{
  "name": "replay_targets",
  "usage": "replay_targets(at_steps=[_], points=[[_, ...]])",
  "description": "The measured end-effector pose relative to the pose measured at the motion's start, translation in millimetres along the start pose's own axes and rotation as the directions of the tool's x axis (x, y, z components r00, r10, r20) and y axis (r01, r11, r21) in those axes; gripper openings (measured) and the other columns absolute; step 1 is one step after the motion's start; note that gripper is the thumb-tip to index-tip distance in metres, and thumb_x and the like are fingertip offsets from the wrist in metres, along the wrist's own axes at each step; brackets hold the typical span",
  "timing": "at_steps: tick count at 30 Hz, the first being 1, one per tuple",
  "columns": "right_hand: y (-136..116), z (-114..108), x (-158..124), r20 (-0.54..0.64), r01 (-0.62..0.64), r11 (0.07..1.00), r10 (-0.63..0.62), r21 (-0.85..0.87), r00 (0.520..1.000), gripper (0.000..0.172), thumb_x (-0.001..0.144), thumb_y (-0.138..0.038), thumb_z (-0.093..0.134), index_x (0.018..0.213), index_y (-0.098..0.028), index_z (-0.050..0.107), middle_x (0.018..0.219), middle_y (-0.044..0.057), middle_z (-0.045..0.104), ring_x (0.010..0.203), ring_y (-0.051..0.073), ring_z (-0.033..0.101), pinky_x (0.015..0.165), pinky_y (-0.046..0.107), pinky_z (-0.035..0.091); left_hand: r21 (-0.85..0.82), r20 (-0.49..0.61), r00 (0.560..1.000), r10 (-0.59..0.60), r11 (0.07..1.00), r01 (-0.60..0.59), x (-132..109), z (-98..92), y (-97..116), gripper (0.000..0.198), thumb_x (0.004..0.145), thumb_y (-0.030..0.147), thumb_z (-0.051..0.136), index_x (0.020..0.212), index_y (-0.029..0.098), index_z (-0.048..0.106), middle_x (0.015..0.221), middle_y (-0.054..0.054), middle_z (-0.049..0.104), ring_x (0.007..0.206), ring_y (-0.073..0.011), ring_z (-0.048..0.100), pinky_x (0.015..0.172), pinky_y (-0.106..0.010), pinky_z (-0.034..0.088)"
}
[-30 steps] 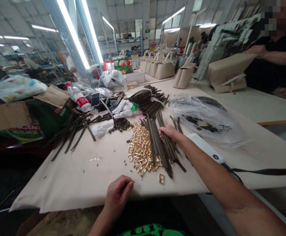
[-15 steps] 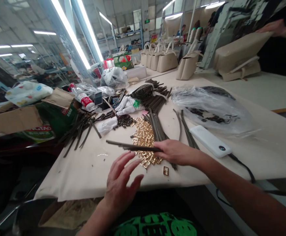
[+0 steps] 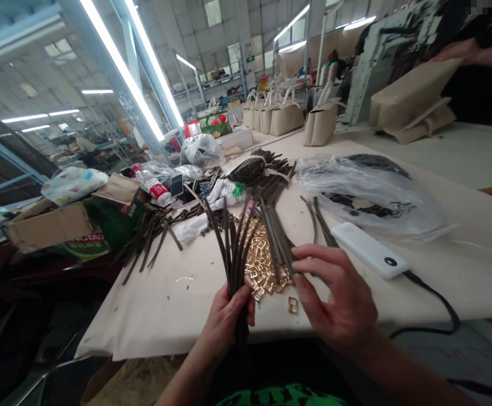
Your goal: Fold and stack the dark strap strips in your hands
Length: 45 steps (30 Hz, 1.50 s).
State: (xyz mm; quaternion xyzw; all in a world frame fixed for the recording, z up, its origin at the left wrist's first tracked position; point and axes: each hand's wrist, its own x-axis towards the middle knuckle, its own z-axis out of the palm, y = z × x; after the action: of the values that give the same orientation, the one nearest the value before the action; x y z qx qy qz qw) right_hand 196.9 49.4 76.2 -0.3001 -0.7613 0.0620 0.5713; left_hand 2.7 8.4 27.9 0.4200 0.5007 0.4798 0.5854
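1. The left hand [image 3: 225, 317] is closed tight around the lower end of a bundle of dark straps [image 3: 234, 248] at the near edge of the desk [image 3: 153, 304]. The straps stand upright and fan apart at the top.
2. The right hand [image 3: 339, 299] is open with its fingers spread and holds nothing. It hovers over the near edge, just right of the bundle. Whether its fingertips touch anything cannot be told.
3. A heap of gold buckles [image 3: 265, 265] lies on the desk behind the bundle, with loose dark straps [image 3: 277, 237] lying across it. 1 single buckle [image 3: 292, 305] lies apart, close to the near edge.
4. A white power bank [image 3: 370, 256] lies right of the heap, and its black cable [image 3: 434, 301] runs off the near edge.
5. A clear plastic bag [image 3: 368, 192] lies flat behind the power bank, with dark strap pieces inside it.
6. At the left edge sits a cardboard carton [image 3: 51, 225] with green print. Its flaps are open and its contents are hidden. A water bottle [image 3: 153, 187] lies beside it.
7. A knotted plastic bag [image 3: 199, 149] sits toward the far edge, its contents unclear. Beige handbags [image 3: 286, 115] stand in a row there.
8. Another person's hand [image 3: 457, 51] rests on a large beige bag [image 3: 410, 96] at the far right.
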Motion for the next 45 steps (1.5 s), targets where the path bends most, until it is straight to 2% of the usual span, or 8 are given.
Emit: replay_targets(at_steps=[2, 4, 8, 15, 21, 24, 38, 45], points=[[2, 4, -11, 0.072, -0.298, 0.94, 0.29, 0.166, 0.954, 0.029, 0.091, -0.021, 0.056, 0.12, -0.023, 0.053, 0.12, 0.011, 0.06, 0.11, 0.024, 0.059, 0.095, 0.041, 0.048, -0.124, -0.033, 0.999, 0.005, 0.992, -0.009, 1, 15.0, -11, 0.032, 0.087, 0.046, 0.06, 0.082, 0.015, 0.055, 0.059, 0.002, 0.056, 0.052, -0.008, 0.049, 0.05, -0.018, 0.037], [7, 14, -16, 0.372, -0.56, 0.778, 0.449, 0.286, 0.813, 0.038, 0.093, -0.033, 0.055, 0.129, -0.022, 0.048, 0.119, 0.011, 0.063, 0.103, 0.024, 0.063, 0.086, 0.039, 0.053, -0.202, -0.016, 0.998, -0.053, 0.978, 0.049, 3, 31.6, -23, 0.036, 0.086, 0.05, 0.061, 0.08, 0.014, 0.056, 0.058, 0.001, 0.057, 0.051, -0.0082, 0.048, 0.048, -0.019, 0.036], [15, 34, -13, 0.749, -0.778, 0.571, 0.387, 0.263, 0.537, 0.035, 0.087, -0.042, 0.063, 0.112, -0.018, 0.062, 0.1, 0.007, 0.071, 0.088, 0.022, 0.067, 0.076, 0.033, 0.053, -0.304, 0.129, 0.985, -0.111, 0.941, 0.146, 0, 57.5, -43, 0.038, 0.082, 0.048, 0.066, 0.099, 0.014, 0.061, 0.067, -0.002, 0.063, 0.059, -0.0126, 0.057, 0.059, -0.024, 0.046], [20, 32, -20, 0.827, -0.902, 0.32, 0.392, 0.288, 0.403, 0.042, 0.088, -0.054, 0.057, 0.105, -0.016, 0.058, 0.054, -0.007, 0.052, 0.041, 0.008, 0.045, 0.042, 0.019, 0.036, -0.018, 0.438, 0.899, -0.011, 1.0, 0.021, -8, 55.9, -43, 0.038, 0.079, 0.041, 0.071, 0.105, 0.014, 0.067, 0.1, -0.01, 0.068, 0.1, -0.0257, 0.062, 0.092, -0.037, 0.047], [22, 1, -38, 0.944, -0.933, 0.339, 0.255, 0.118, 0.212, 0.049, 0.089, -0.062, 0.05, 0.071, -0.017, 0.055, 0.044, -0.005, 0.049, 0.032, 0.006, 0.036, 0.032, 0.017, 0.023, -0.041, 0.109, 0.994, -0.009, 0.999, 0.014, -14, 22.9, -34, 0.032, 0.083, 0.044, 0.065, 0.095, 0.014, 0.062, 0.084, -0.005, 0.068, 0.076, -0.0169, 0.063, 0.072, -0.029, 0.05], [19, -5, -52, 0.96, -0.964, 0.26, 0.253, 0.048, 0.116, 0.047, 0.089, -0.061, 0.049, 0.086, -0.015, 0.06, 0.044, -0.006, 0.051, 0.03, 0.006, 0.034, 0.031, 0.017, 0.023, -0.082, -0.078, 0.997, -0.01, 0.997, 0.003, -18, 7.1, -29, 0.032, 0.085, 0.045, 0.062, 0.09, 0.014, 0.06, 0.069, -0.002, 0.066, 0.063, -0.0136, 0.061, 0.065, -0.026, 0.049], [6, 4, -102, 0.936, -0.988, -0.005, 0.322, 0.152, 0.142, 0.042, 0.086, -0.052, 0.058, 0.096, -0.011, 0.062, 0.063, 0.001, 0.064, 0.041, 0.007, 0.05, 0.042, 0.018, 0.037, -0.232, -0.02, 0.962, -0.272, 0.937, 0.26, -37, 3.2, -41, 0.032, 0.082, 0.046, 0.065, 0.085, 0.016, 0.054, 0.061, 0.002, 0.062, 0.049, -0.008, 0.056, 0.049, -0.018, 0.042], [2, -8, -104, 0.847, -0.974, 0.126, 0.48, 0.189, 0.227, 0.04, 0.088, -0.054, 0.056, 0.088, -0.014, 0.062, 0.053, -0.006, 0.051, 0.036, 0.004, 0.036, 0.035, 0.017, 0.024, 0.231, 0.095, 0.994, -0.058, 0.972, 0.035, -34, 2.9, -42, 0.039, 0.095, 0.048, 0.042, 0.084, 0.015, 0.061, 0.072, -0.004, 0.067, 0.062, -0.0144, 0.062, 0.06, -0.027, 0.049]])
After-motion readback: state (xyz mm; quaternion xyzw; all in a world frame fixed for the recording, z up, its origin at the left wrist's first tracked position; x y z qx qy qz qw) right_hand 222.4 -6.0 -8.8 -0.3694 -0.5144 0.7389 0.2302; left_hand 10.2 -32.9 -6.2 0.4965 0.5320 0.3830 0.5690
